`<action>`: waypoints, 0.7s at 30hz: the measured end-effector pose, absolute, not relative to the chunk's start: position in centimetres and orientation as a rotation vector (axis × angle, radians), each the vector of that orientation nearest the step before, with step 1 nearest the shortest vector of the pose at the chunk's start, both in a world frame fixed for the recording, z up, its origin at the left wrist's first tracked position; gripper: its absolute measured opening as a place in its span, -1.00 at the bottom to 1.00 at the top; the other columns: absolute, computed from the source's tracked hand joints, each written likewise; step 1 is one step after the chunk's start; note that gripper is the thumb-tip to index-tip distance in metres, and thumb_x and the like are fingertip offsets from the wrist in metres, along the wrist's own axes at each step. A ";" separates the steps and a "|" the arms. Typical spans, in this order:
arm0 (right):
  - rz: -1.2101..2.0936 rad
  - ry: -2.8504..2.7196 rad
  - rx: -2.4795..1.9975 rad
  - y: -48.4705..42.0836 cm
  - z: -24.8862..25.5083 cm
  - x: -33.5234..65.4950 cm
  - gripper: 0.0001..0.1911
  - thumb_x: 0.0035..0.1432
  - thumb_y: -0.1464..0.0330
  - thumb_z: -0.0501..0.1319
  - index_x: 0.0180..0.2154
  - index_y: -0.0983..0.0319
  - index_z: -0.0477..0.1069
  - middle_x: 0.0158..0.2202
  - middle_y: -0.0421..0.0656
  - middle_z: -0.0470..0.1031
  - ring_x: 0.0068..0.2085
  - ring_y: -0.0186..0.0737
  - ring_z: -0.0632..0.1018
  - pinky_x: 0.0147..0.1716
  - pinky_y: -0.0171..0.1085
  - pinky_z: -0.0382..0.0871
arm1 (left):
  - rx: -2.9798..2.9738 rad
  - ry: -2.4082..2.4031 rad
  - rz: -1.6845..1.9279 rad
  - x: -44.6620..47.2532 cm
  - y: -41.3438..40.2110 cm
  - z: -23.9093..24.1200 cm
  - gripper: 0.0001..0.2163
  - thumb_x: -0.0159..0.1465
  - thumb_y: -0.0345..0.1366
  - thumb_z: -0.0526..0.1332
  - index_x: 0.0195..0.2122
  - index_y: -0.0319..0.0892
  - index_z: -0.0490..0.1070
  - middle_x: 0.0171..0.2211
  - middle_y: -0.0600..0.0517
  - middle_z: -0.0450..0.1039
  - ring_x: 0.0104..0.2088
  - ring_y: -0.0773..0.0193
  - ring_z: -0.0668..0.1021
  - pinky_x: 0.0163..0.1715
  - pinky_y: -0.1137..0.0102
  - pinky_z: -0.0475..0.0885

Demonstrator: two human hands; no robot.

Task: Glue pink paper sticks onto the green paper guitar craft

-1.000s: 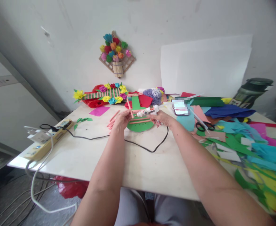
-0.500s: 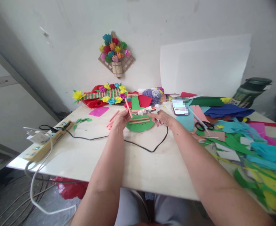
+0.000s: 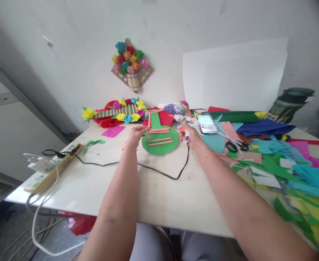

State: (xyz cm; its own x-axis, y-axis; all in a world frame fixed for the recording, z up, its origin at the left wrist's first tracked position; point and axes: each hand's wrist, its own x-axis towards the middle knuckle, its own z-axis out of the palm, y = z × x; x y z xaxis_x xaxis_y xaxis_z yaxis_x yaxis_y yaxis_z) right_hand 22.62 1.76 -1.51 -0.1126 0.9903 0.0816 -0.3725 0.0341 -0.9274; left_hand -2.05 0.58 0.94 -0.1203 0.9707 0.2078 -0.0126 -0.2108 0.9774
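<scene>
Between my hands lies a green guitar-shaped cutout (image 3: 164, 148), its neck pointing toward the wall. Pink paper sticks (image 3: 159, 141) lie across its round body in two groups. My left hand (image 3: 138, 135) pinches another pink stick (image 3: 149, 125), held upright at the cutout's left edge. To the right of the cutout, my right hand (image 3: 191, 135) is closed around a glue gun (image 3: 187, 135) with a white body and an orange part. Its black cord (image 3: 172, 177) runs left across the table. More pink sticks are partly hidden behind my left hand.
At left are a power strip (image 3: 50, 170) and green paper leaves (image 3: 95, 142). A flower-decorated guitar (image 3: 115, 110) rests by the wall. On the right lie a phone (image 3: 207, 124), black scissors (image 3: 232, 146), coloured paper scraps (image 3: 276, 166) and a dark green bottle (image 3: 290, 105).
My right hand has drawn the glue gun away from the pink stick, to the right, and turned its nozzle. My left hand has moved slightly left, with the stick now more upright.
</scene>
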 end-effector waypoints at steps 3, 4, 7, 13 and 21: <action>1.409 -1.003 -0.839 1.7 -1.7 22.4 -0.54 -0.13 -0.02 0.23 -0.46 0.25 0.28 -0.70 -0.31 0.31 -0.79 -0.49 0.20 -0.76 -0.37 0.26 | 1.403 1.204 1.415 -2.4 1.0 1.4 -0.87 -0.10 -0.32 0.37 -0.49 -0.20 0.54 -0.52 0.03 0.50 -0.45 0.37 0.46 -0.42 0.53 0.28; 1.407 -0.987 -0.844 1.7 -1.7 22.4 -0.55 -0.13 -0.02 0.23 -0.47 0.25 0.28 -0.70 -0.31 0.31 -0.79 -0.49 0.20 -0.76 -0.37 0.26 | 1.457 1.228 1.391 -2.6 1.3 1.5 -0.87 -0.11 -0.32 0.37 -0.50 -0.19 0.54 -0.52 0.04 0.50 -0.43 0.35 0.47 -0.39 0.52 0.29; 1.396 -0.911 -0.809 2.0 -1.9 22.5 -0.55 -0.13 -0.02 0.24 -0.48 0.24 0.27 -0.70 -0.31 0.32 -0.79 -0.49 0.21 -0.75 -0.37 0.27 | 1.683 1.371 1.301 -2.9 2.1 1.3 -0.87 -0.09 -0.27 0.35 -0.49 -0.17 0.55 -0.50 0.04 0.51 -0.39 0.29 0.49 -0.32 0.47 0.31; 1.299 -0.723 -0.740 2.7 -2.5 22.7 -0.57 -0.07 -0.01 0.19 -0.49 0.25 0.31 -0.71 -0.31 0.31 -0.80 -0.49 0.20 -0.75 -0.37 0.27 | 2.267 1.616 1.052 -2.9 3.5 0.4 -0.83 0.05 -0.18 0.26 -0.42 -0.13 0.57 -0.44 0.00 0.53 -0.28 0.18 0.47 -0.26 0.37 0.33; 1.212 -0.790 -0.766 2.8 -2.4 21.9 -0.70 -0.20 0.18 0.30 -0.53 0.27 0.33 -0.72 -0.31 0.32 -0.78 -0.48 0.23 -0.76 -0.36 0.25 | 2.604 1.517 1.012 -2.8 4.0 0.3 -0.89 0.08 -0.25 0.26 -0.41 -0.10 0.57 -0.40 0.02 0.54 -0.24 0.19 0.40 -0.22 0.35 0.32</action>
State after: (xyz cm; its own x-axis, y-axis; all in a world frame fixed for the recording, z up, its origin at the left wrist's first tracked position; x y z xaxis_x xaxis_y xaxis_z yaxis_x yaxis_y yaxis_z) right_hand 21.89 2.77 -2.45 0.1675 0.9795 0.1122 -0.4983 0.1823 -0.8476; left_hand -2.85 4.02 0.30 0.3423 0.7693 0.5394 0.7933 -0.5443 0.2728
